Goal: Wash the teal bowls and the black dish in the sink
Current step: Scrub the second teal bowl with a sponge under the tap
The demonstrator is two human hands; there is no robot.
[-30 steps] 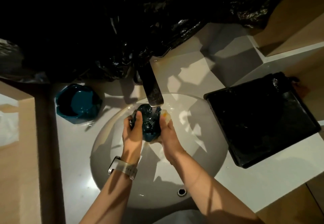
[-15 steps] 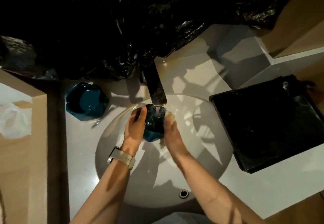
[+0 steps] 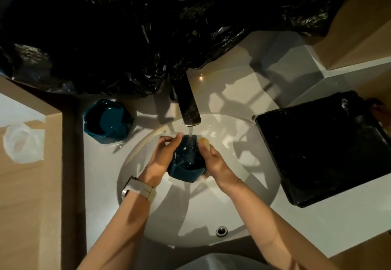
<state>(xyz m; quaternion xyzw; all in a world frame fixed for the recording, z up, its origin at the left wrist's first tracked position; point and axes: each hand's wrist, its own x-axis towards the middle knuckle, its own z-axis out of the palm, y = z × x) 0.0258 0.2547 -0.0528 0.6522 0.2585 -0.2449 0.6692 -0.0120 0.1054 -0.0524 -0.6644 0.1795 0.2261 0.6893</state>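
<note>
So, the head camera view, looking straight down at a round white sink [image 3: 264, 187] set into a pale counter. The faucet [image 3: 188, 104] is running, and the stream lands right on a teal bowl [image 3: 186, 159] that the person is holding over the middle of the basin, just under the spout.

The left hand [image 3: 160, 157] is wrapped around the bowl's left side, fingers curled over the rim at the top. There's a light-coloured watch [image 3: 138, 189] on that wrist. The right hand [image 3: 213, 159] is pressed against the bowl's right side, and it's got something yellowish and pale pinched against the bowl, probably a sponge [image 3: 204, 141] (only a bit of it pokes out above the fingers, so I can't say for sure). Both hands are closed on the bowl, which is tilted with its opening facing up toward the water.

A second teal bowl [image 3: 108, 121] sits upright on the counter to the left of the faucet, well clear of the hands. The black dish [image 3: 323, 145], a big square one, rests on the counter to the right of the basin, wet and speckled with droplets.

Behind the faucet there's a big crumpled black plastic sheet [image 3: 148, 32] covering the whole back area. Wooden surfaces [image 3: 27, 195] flank the counter, with a clear plastic bag [image 3: 23, 142] lying on the left one. The overflow hole [image 3: 221, 231] shows on the near wall of the basin.
</note>
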